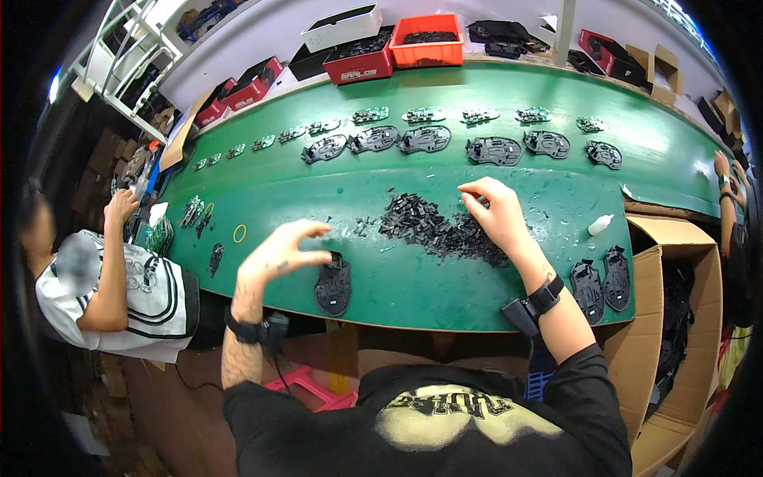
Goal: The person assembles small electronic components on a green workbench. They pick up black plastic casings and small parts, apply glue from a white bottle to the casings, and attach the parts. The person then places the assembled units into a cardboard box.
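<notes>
Green belt (445, 286) — right hand (497, 211) arched, fingertips in black parts (433, 226).

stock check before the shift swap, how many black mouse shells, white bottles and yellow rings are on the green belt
black mouse shells: 9 (6 in the far row, 1 at the near edge, 2 at the right end)
white bottle: 1
yellow ring: 1
total: 11

Both hands reach forward, left (280, 253) fingers curled, right (497, 211) fingertips pinched downward.
</notes>
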### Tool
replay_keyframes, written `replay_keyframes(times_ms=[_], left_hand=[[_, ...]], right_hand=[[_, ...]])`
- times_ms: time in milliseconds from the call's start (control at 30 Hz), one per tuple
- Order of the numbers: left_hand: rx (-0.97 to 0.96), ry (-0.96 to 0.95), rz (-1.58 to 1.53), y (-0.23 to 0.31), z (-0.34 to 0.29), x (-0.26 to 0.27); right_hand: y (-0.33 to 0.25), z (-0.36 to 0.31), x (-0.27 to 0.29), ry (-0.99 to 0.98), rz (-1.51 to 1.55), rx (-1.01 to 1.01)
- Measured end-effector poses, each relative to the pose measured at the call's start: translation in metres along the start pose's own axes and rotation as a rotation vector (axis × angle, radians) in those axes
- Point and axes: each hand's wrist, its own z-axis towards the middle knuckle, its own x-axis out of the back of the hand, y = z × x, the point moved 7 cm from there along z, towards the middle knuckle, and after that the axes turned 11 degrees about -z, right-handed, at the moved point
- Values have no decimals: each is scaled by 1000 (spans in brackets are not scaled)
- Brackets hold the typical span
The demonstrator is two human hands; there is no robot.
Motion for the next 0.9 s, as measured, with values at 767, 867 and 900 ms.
replay_keyframes(times_ms=[767, 867, 900], left_hand=[[164, 495, -816, -80, -39, -32], [73, 629, -884, -77, -29, -33], [33, 670, -897, -74, -22, -34]], right_hand=[[-32, 30, -63, -327, -150, -81], [-35, 27, -65, -335, -160, -51], [-34, 27, -61, -278, -128, -21]])
